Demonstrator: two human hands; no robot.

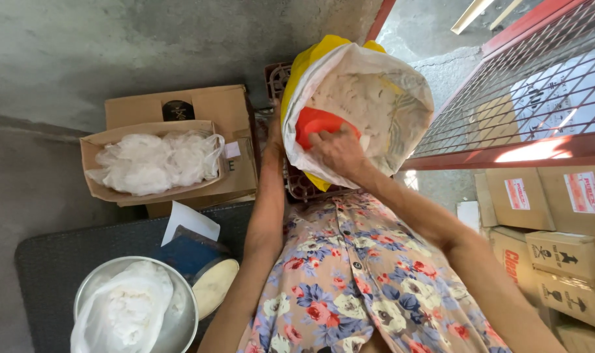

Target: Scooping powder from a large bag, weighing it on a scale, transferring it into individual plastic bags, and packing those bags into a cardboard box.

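Orange scoop [318, 124] sits inside the big white sack [376, 85], low on the near side of its wide mouth. White powder fills the sack behind and above the scoop. The sack has a yellow lining and leans on a dark plastic crate [297, 183], with its mouth tipped toward the person.

Right hand [340, 151] is on the scoop. Its fingers are curled around the scoop's near edge and they grip it. The scoop lies just ahead of this hand, a little to the left. I cannot tell which way its long side runs, because the hand and the sack's rim hide part of it. The right arm reaches up from the lower right, slanting across the flowered dress [356, 281], with the wrist bent down into the sack.

Left hand [274, 131] is at the left edge of the sack, near its rim. Most of it is hidden behind the sack, so I cannot tell if it is open or closed. The left arm goes almost straight up to it. The right hand is the one nearer to the scoop.
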